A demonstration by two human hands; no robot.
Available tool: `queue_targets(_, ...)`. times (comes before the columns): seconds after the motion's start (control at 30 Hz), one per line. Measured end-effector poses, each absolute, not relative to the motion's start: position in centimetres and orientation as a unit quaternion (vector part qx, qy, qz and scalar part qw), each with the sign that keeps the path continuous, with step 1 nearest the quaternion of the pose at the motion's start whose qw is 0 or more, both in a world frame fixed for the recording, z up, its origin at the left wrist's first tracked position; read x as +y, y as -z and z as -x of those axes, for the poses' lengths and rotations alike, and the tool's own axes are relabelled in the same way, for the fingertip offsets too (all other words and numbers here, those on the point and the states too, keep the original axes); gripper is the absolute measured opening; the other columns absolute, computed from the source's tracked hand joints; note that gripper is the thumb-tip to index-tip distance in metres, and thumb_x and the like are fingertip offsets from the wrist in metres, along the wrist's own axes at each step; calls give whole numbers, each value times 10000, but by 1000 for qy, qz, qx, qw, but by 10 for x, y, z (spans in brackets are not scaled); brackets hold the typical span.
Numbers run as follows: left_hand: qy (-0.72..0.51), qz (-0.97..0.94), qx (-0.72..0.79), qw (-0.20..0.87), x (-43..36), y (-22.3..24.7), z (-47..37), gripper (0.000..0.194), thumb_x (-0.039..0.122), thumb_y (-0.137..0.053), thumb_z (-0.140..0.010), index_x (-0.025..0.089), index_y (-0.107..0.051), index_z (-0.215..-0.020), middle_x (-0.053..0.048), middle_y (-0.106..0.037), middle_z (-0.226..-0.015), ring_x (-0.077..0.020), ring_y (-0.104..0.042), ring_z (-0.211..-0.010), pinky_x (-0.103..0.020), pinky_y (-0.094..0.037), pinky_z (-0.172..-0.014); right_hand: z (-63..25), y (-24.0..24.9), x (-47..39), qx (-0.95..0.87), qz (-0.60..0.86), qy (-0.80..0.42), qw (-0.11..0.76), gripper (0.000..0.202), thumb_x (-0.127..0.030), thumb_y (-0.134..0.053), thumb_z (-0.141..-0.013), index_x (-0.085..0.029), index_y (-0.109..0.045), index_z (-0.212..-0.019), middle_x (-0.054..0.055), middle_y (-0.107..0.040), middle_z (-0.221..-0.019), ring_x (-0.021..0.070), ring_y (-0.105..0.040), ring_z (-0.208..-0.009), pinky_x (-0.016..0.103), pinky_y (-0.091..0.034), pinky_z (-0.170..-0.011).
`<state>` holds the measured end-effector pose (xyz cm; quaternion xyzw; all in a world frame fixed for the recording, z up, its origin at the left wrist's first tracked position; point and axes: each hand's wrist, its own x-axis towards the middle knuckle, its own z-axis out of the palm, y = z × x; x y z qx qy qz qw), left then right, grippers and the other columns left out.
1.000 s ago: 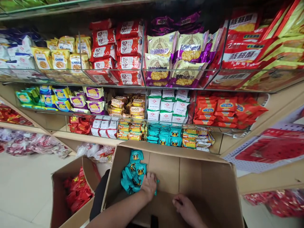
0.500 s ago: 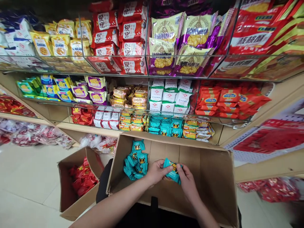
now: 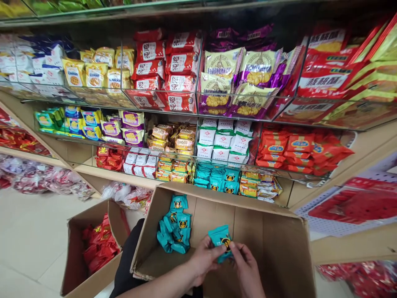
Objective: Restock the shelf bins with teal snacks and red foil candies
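Both hands hold one teal snack packet point(image 3: 221, 239) with a black-and-yellow round emblem, over the inside of a large cardboard box point(image 3: 279, 248). My left hand point(image 3: 203, 258) grips its left side, thumb on the front. My right hand point(image 3: 246, 265) pinches the lower right edge between thumb and fingers. The fingers behind the packet are partly hidden. A pile of similar teal packets point(image 3: 178, 225) lies against the box's left wall.
A smaller cardboard box point(image 3: 76, 252) with red packets point(image 3: 102, 244) stands on the floor at left. Ahead, glass-fronted shelves point(image 3: 173, 111) carry many wrapped snacks, including teal packets point(image 3: 215, 182) in the lowest row. Bagged goods point(image 3: 46, 176) lie under the shelves.
The view has tilted up, so the shelves sit lower in the picture. The held packet has turned more upright, and both hands appear slightly lower, still gripping it.
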<state>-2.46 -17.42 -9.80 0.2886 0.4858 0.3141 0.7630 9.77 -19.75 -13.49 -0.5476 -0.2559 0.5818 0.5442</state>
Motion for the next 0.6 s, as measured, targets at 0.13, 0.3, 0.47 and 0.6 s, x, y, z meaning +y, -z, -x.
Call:
queue_targets(0.13, -336, -416, 472, 701, -161, 87, 33, 383, 383, -674, -605, 162, -505, -868, -23, -613, -820, -138, -578, -721, -200, -419, -525, -103, 146, -199, -257, 537, -618, 514, 326, -495, -655, -585, -188, -562, -640, -35, -507, -535, 100, -444, -502, 213, -370, -471)
queue_targets(0.3, -354, -419, 456, 700, -138, 55, 46, 340, 391, -598, -663, 173, -462, -886, -8, -607, -760, -130, -601, -545, -200, -427, -441, -103, 169, -205, -232, 558, -681, 414, 403, -524, -702, -468, -172, -528, -555, -40, -493, -485, 73, -424, -436, 186, -307, -400)
queue_targets(0.47, -384, -357, 475, 706, -101, 2, 59, 362, 230, -579, -639, 205, -397, -951, -2, -618, -753, -158, -625, -529, -244, -489, -456, -101, 176, -208, -227, 570, -687, 389, 381, -488, -704, -475, -164, -533, -584, -27, -538, -550, 69, -464, -452, 176, -321, -403)
queue_targets(0.6, -300, -372, 504, 719, -67, -30, 61, 388, 205, -665, -632, 169, -417, -928, -43, -629, -667, -180, -635, -534, -192, -464, -426, -101, 174, -210, -217, 561, -691, 401, 371, -473, -698, -495, -162, -521, -594, -22, -554, -562, 66, -469, -441, 176, -321, -399)
